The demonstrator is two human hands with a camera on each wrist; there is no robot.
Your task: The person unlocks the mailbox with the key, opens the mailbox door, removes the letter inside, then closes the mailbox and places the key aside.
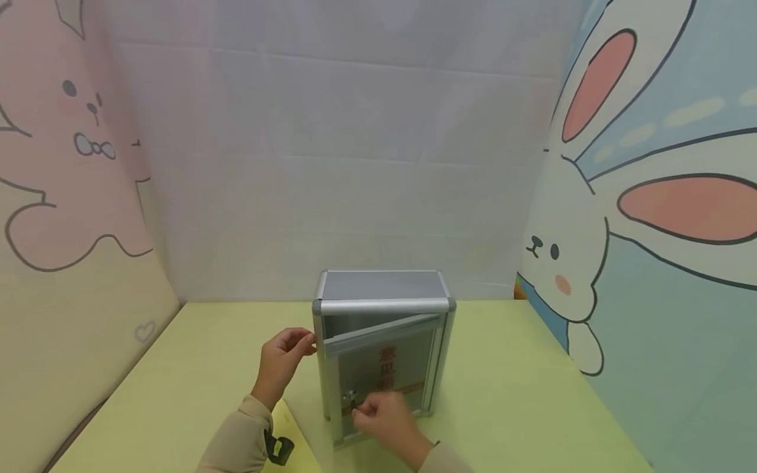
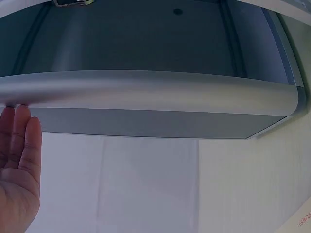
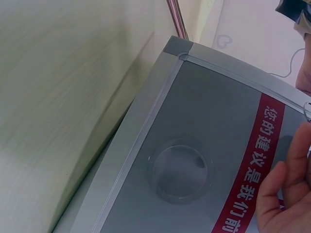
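A grey suggestion box (image 1: 384, 286) with silver metal edges stands upright on the table. Its front door (image 1: 378, 368), marked with red characters, is ajar: the left edge stands out from the frame, and a dark gap shows above it. My left hand (image 1: 286, 358) is at the box's upper left edge; in the left wrist view, the straight fingertips (image 2: 22, 116) touch the silver frame. With thumb and fingers, my right hand (image 1: 387, 420) pinches a small dark key (image 1: 355, 405) at the lock (image 1: 350, 396) on the door's left side. A clear round disc (image 3: 180, 172) shows on the door.
The pale yellow table (image 1: 508, 394) extends on both sides of the box. A brighter yellow flat sheet (image 1: 296, 440) lies by my left forearm. Behind hangs a white cloth backdrop (image 1: 355, 164); rabbit-printed walls (image 1: 668, 315) stand at the sides.
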